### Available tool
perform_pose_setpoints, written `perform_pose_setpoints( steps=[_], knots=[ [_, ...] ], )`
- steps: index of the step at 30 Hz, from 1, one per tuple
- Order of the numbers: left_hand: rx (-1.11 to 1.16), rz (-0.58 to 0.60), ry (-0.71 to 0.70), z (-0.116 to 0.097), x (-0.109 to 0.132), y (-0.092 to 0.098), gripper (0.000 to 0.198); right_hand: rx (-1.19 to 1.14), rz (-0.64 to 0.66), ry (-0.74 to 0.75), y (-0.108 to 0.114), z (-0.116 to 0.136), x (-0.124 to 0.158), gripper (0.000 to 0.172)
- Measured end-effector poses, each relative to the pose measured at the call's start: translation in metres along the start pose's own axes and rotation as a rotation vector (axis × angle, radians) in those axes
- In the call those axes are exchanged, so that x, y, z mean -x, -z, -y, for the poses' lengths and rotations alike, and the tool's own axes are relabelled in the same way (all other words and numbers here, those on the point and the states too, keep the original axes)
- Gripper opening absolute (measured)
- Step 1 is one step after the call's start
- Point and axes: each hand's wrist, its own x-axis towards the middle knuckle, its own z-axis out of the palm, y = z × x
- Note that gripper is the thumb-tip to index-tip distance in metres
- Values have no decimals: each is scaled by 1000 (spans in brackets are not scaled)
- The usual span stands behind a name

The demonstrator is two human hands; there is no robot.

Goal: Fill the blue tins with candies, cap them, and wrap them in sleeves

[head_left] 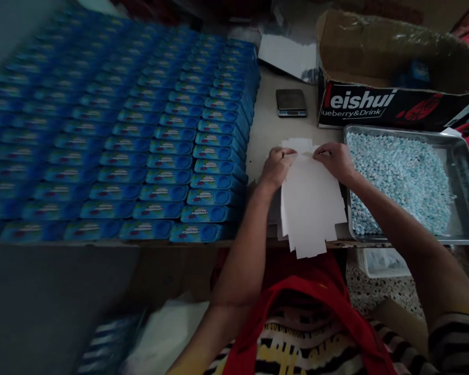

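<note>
White die-cut cardboard sheets (312, 203) with notched flaps lie in front of me, their near end sticking out past the table's front edge. At the far end of the sheets, my left hand (278, 165) pinches the left side between thumb and fingers. Opposite it, my right hand (336, 160) pinches the same far edge on the right. A fold or flap shows between the two hands. How many sheets are held cannot be seen. Left of my hands stand rows of blue printed packs (214, 166), packed close together.
To the right is a metal tray (463, 172) of small pale-blue and white pellets (398, 182). Behind it stands an open cardboard box (359, 104). A small digital scale (291, 102) rests on the table (263, 120) ahead. A white container (386, 262) sits below the table edge.
</note>
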Motion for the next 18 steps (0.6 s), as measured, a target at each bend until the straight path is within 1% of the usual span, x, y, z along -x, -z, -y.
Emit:
perform_pose_setpoints(
  steps=[1,2,4,6,9,11,13,15,17,18],
  knots=[
    [-47,-40,1,9,-4,-5,10,157,65,52,-4,4,-4,13],
    [-49,-69,-8,17,-7,-10,7,281,126,92,-8,7,-6,16],
    [6,-103,-79,27,-9,-17,12,440,216,155,-15,14,-7,24],
    [67,-137,-138,33,-7,-21,21,503,229,191,-20,17,-1,30],
    [136,-192,-128,35,-1,-21,36,449,166,167,-27,14,11,31],
    [121,-210,-144,34,4,-21,38,349,104,121,-32,11,19,34],
    [72,-226,-161,32,8,-22,38,269,43,68,-36,11,26,44],
    [42,-241,-130,27,11,-23,42,224,6,18,-37,14,30,54],
    [46,-240,-63,21,12,-23,37,184,21,0,-32,20,31,59],
    [59,-234,-28,18,13,-23,28,163,44,-2,-28,22,31,60]
  ],
)
